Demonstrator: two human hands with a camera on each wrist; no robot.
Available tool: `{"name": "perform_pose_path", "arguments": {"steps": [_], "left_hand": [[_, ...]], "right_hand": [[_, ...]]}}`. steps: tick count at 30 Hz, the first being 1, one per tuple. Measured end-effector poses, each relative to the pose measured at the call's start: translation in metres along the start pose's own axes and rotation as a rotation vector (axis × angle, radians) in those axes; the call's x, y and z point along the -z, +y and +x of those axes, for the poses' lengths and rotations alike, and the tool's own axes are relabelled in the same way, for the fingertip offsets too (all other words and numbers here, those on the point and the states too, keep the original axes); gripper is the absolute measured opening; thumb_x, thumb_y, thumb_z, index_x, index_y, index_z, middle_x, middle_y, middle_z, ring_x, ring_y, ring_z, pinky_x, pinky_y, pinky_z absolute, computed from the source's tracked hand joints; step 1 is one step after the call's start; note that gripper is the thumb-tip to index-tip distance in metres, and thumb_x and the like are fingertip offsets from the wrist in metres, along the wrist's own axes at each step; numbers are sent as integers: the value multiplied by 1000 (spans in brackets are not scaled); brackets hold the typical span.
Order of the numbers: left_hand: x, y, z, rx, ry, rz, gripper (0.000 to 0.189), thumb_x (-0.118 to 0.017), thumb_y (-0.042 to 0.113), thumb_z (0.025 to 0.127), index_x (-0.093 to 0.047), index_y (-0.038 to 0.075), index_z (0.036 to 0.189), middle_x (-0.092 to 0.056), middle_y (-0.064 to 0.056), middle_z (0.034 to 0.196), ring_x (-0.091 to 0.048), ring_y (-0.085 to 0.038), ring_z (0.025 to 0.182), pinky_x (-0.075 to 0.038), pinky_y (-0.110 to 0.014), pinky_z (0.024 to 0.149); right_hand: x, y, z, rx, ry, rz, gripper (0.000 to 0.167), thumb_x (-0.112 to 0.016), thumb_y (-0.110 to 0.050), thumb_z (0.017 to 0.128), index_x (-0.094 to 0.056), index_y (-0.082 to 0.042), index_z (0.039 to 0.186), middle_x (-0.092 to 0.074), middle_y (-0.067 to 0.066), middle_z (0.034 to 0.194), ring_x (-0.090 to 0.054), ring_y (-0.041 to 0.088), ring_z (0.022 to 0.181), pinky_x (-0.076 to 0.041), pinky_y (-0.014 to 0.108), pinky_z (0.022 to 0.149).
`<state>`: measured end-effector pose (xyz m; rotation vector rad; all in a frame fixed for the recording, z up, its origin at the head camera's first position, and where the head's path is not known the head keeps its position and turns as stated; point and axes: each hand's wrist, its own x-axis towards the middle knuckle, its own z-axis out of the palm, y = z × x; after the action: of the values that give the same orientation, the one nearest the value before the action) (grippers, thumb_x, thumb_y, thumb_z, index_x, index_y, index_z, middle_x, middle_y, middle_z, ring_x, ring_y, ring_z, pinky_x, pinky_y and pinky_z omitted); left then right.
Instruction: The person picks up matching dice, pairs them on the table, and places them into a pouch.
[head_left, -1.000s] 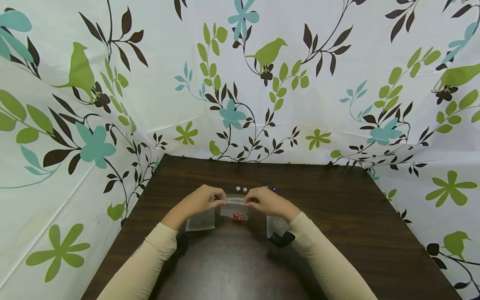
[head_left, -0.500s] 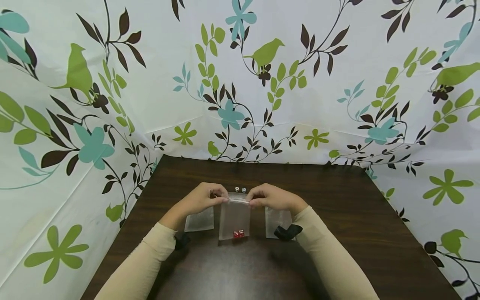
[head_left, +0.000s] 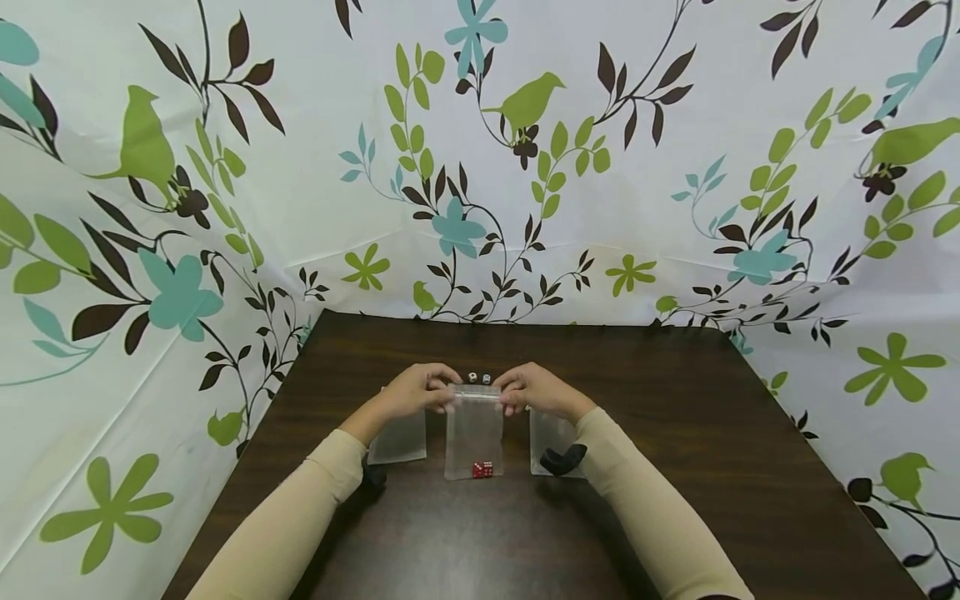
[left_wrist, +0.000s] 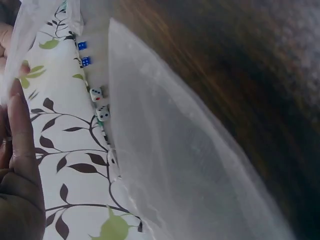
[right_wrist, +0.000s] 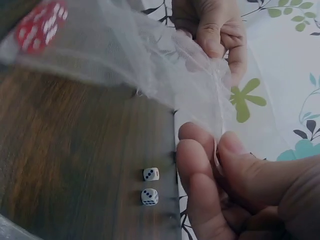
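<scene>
A small see-through zip bag [head_left: 474, 429] hangs upright between both hands, with red dice [head_left: 482, 469] at its bottom. My left hand [head_left: 411, 390] pinches its top left corner; the right wrist view shows that thumb and fingers on the sheer edge. At the opposite top corner, my right hand [head_left: 543, 390] grips the bag between thumb and fingertips [right_wrist: 235, 145]. The zip strip runs across just below the upper edge. Close behind the bag stand two white dice [head_left: 478, 378] on the table.
A second see-through bag [head_left: 397, 442] lies by the left wrist, and a third [head_left: 551, 429] lies partly under the right wrist. Two blue dice [left_wrist: 84, 52] show in the left wrist view. The dark wood table [head_left: 465, 533] ends at a patterned cloth [head_left: 487, 167].
The bag swung down from a tilted, foreshortened pose to show its full front, the red dice lower. Both hands keep its top corners, shifting slightly.
</scene>
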<state>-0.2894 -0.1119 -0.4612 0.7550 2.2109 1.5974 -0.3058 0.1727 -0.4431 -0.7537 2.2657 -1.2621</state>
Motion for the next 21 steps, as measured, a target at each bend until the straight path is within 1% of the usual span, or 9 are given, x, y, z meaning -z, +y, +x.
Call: {"name": "perform_pose_path", "arguments": {"steps": [3,6,8,11,14,18,21], "left_hand": [[4,-6,3,14,18,-6,31,-63,-4,97,-56,-14,126,-75,-19,88,-75,-24,77,-58,-54,77],[7,-12,3,36,40,-8,28,-63,-6,97,-58,-13,123,-74,-20,88,-75,-28,78,-58,-54,77],[9,-16,2,49,53,-13,24,-63,-6,97,-60,-13,120,-74,-21,89,-75,-29,79,-58,-53,76],[12,-20,0,68,68,-29,20,-62,-6,97,-61,-14,116,-74,-23,91,-75,-27,78,-59,-52,76],[14,-23,-2,97,74,-59,19,-61,-7,98,-61,-17,114,-74,-24,92,-75,-23,77,-59,-49,76],[15,-23,-3,117,73,-85,17,-61,-7,98,-61,-19,110,-74,-24,91,-74,-20,76,-60,-45,75],[15,-23,-4,110,78,-95,14,-62,-7,97,-62,-17,107,-73,-24,91,-74,-20,76,-61,-42,73]], "right_hand": [[0,2,5,-14,5,-53,25,-63,2,98,-66,11,121,-76,12,87,-70,16,70,-57,57,77],[2,3,8,-26,5,-84,25,-64,2,98,-67,12,120,-76,14,88,-71,16,69,-60,46,73],[3,6,9,-44,11,-85,22,-64,1,97,-68,11,117,-75,15,88,-71,15,70,-61,42,73],[5,9,8,-70,32,-84,17,-64,1,97,-71,9,111,-75,13,86,-70,15,69,-60,44,73],[8,13,6,-91,51,-83,15,-64,0,98,-73,7,107,-74,9,83,-69,14,69,-60,47,75],[10,16,4,-99,44,-70,17,-64,-2,98,-72,10,108,-74,7,83,-69,15,70,-59,47,75],[11,18,3,-104,45,-55,17,-64,-2,98,-72,10,107,-74,7,83,-68,15,71,-59,47,76]]}}
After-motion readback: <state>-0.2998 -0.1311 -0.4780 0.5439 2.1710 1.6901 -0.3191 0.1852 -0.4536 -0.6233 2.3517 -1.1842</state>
